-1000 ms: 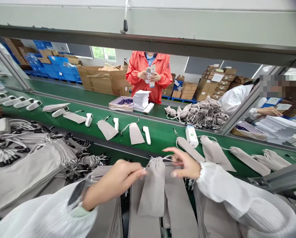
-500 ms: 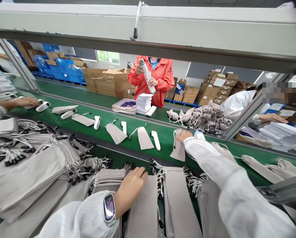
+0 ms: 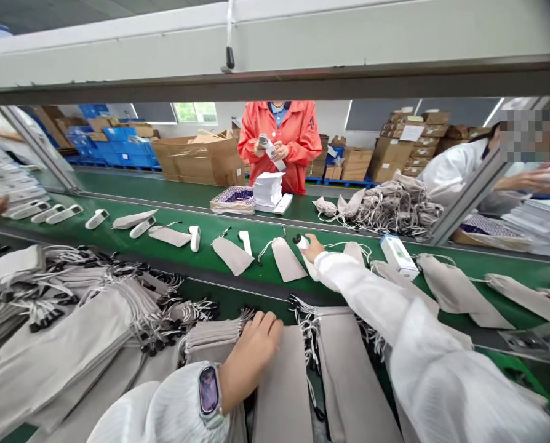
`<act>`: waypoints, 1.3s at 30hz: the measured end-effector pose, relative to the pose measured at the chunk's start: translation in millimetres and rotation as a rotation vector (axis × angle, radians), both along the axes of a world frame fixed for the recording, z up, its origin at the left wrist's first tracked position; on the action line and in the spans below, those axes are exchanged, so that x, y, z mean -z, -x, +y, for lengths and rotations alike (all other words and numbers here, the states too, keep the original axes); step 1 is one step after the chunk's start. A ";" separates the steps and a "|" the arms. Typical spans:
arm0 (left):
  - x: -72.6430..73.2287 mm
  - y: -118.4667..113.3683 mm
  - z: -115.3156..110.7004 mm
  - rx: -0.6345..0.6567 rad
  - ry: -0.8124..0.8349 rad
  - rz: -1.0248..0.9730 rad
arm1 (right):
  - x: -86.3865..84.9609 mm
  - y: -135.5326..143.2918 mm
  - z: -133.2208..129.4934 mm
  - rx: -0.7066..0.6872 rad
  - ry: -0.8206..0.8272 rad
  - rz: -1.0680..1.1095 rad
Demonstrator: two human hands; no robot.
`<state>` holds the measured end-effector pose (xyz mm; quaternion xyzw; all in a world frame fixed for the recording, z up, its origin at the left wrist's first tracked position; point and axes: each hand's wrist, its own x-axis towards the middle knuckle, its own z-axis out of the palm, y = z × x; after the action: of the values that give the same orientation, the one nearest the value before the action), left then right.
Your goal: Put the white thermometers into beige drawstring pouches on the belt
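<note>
On the green belt my right hand point(image 3: 312, 249) is closed around a white handheld device point(image 3: 301, 242), whose dark end points up and left. Just left of it lies a grey drawstring pouch point(image 3: 288, 259). My left hand point(image 3: 256, 347), wearing a watch on the wrist, rests with its fingers spread a little on a stack of grey pouches point(image 3: 282, 381) near the front edge. More pouches point(image 3: 349, 369) with white cords lie to the right of that stack. Beyond my right forearm stands a white and blue box point(image 3: 398, 255).
Pouches and white devices point(image 3: 194, 239) line the belt to the left. Piled pouches point(image 3: 63, 332) cover the front left. Across the belt, a person in red point(image 3: 279, 135) handles a white item behind stacked papers point(image 3: 268, 192). A metal post point(image 3: 471, 197) slants at right.
My right hand has let go of a pouch, moved left and taken hold of a white device. My left hand stays on the stack. The belt items appear farther right, and the view has shifted.
</note>
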<state>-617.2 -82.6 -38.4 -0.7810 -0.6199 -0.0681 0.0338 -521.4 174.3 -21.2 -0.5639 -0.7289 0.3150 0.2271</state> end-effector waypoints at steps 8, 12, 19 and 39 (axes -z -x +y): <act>-1.7 0.4 -1.7 0.042 -0.019 0.035 | -52.3 -41.9 -120.6 -0.214 0.128 0.816; -18.7 3.0 0.2 0.069 0.044 -0.149 | -47.9 -36.5 -155.1 -0.263 0.165 1.038; -40.2 0.1 -9.7 0.021 0.054 -0.645 | -51.2 -32.0 -145.0 -0.241 0.204 1.248; -69.5 6.5 12.5 0.034 -0.092 -0.458 | -26.2 -102.2 -114.4 -0.576 -0.052 0.235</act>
<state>-623.7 -70.1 31.1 -0.7531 -0.5945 -0.2721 -0.0732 -419.2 59.9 5.1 -0.2879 -0.8352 0.4108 0.2255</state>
